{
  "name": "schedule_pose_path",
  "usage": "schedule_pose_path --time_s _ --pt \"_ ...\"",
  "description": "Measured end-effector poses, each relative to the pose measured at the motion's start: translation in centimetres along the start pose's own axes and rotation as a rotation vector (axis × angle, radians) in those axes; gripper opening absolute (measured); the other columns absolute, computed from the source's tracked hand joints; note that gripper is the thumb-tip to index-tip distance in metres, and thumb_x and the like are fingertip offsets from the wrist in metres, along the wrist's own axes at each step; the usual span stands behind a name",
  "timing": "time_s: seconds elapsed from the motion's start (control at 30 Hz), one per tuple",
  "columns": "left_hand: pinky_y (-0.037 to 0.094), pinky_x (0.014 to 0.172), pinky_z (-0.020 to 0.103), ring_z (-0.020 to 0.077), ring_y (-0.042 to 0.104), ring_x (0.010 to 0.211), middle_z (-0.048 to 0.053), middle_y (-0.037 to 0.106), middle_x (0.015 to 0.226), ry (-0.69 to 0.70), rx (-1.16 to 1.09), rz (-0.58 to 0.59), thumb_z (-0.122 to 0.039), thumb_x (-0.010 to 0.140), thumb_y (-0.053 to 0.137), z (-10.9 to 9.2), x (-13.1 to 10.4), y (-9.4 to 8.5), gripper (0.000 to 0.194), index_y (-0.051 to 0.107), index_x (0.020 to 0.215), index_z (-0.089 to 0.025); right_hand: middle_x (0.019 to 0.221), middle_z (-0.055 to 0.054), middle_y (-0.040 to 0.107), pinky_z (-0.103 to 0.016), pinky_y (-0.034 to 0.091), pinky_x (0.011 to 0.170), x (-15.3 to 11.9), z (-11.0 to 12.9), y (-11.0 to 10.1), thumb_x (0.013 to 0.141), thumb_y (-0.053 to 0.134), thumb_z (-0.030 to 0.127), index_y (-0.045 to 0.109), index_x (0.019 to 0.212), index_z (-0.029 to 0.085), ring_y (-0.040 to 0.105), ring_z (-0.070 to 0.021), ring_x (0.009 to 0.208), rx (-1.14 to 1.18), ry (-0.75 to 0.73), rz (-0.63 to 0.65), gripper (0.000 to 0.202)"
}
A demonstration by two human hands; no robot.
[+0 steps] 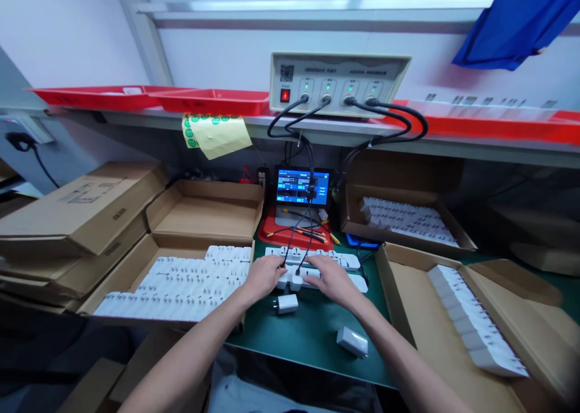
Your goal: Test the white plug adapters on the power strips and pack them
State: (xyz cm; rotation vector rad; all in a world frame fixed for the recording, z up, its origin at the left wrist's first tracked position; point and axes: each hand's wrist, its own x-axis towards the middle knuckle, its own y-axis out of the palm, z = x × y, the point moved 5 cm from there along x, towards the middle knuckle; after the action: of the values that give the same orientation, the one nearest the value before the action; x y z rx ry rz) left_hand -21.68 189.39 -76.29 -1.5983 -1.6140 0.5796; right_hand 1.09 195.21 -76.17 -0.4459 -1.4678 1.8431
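Observation:
In the head view my left hand (pixel 263 277) pinches the black cable (pixel 284 257) at its plug, over the left end of the front power strip (pixel 356 281). Just right of it, a second black cable runs into a white charger (pixel 296 281) seated in that strip. My right hand (pixel 334 277) rests at the strip, thumb and forefinger apart, with nothing visibly held. A second power strip (pixel 348 261) lies behind. On the green mat (pixel 312 331) are two loose white chargers, one charger (pixel 286 304) near my left hand, the other charger (pixel 352 342) closer to the front edge.
At left an open carton (pixel 131 262) holds rows of white chargers; closed cartons (pixel 81 201) are stacked beyond. Another carton (pixel 403 286) stands at right. Behind the strips are a red tray (pixel 272 232) and a lit screen (pixel 302 186). A tester box (pixel 339 87) sits on the shelf.

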Motion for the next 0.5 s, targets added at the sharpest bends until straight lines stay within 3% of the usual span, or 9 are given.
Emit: schedule_pose_path --time_s 0.07,0.13,0.23,0.33,0.43,0.5 --pt "0.054 0.089 0.035 0.0263 0.074 0.098 0.005 0.078 0.096 0.019 -0.034 -0.062 -0.026 0.102 0.073 -0.1 -0.4 -0.5 0.005 0.071 0.097 -0.024 0.149 -0.014 0.073 -0.048 0.055 0.109 -1.5 -1.8 -0.8 0.086 0.089 0.032 0.074 0.144 0.031 0.068 -0.0393 0.132 -0.097 0.029 0.047 0.060" --pt "0.056 0.092 0.037 0.0267 0.074 0.100 0.005 0.077 0.102 0.025 -0.085 -0.197 -0.029 0.102 0.074 -0.3 -1.1 -1.2 0.009 0.068 0.107 -0.025 0.152 -0.014 0.071 -0.049 0.056 0.109 -3.0 -3.7 -1.2 0.078 0.090 0.023 0.074 0.146 0.033 0.068 -0.0414 0.135 -0.165 0.063 0.101 0.070" --pt "0.060 0.097 0.043 0.0296 0.074 0.107 0.009 0.076 0.111 0.081 -0.108 -0.384 -0.032 0.104 0.071 -1.6 -2.8 -1.5 0.013 0.066 0.114 -0.024 0.142 -0.013 0.076 -0.047 0.059 0.108 -4.7 -5.3 -1.6 0.082 0.080 0.022 0.083 0.128 0.030 0.072 -0.0383 0.129 -0.106 0.066 0.140 0.047" --pt "0.062 0.106 0.049 0.0334 0.074 0.120 0.015 0.076 0.125 0.279 -0.104 -0.346 -0.032 0.105 0.071 -4.7 -4.2 -0.2 0.022 0.067 0.125 -0.023 0.138 -0.013 0.079 -0.049 0.061 0.110 -5.4 -5.0 -3.0 0.095 0.073 0.039 0.085 0.112 0.028 0.073 -0.0383 0.128 0.099 0.092 0.026 0.024" --pt "0.062 0.117 0.053 0.0366 0.071 0.138 0.020 0.073 0.145 0.466 -0.126 -0.241 -0.035 0.104 0.074 -8.0 -5.0 1.6 0.049 0.062 0.150 -0.020 0.136 -0.015 0.082 -0.052 0.064 0.109 -5.6 -3.3 -3.9 0.095 0.077 0.065 0.085 0.122 0.028 0.075 -0.0405 0.127 0.422 0.186 -0.133 0.046" --pt "0.060 0.122 0.053 0.0357 0.070 0.142 0.020 0.072 0.151 0.518 -0.176 -0.215 -0.036 0.106 0.071 -9.2 -5.1 2.6 0.058 0.055 0.160 -0.020 0.135 -0.016 0.082 -0.052 0.066 0.108 -5.6 -1.7 -3.3 0.091 0.082 0.073 0.082 0.131 0.027 0.076 -0.0412 0.126 0.693 0.241 -0.179 0.061"
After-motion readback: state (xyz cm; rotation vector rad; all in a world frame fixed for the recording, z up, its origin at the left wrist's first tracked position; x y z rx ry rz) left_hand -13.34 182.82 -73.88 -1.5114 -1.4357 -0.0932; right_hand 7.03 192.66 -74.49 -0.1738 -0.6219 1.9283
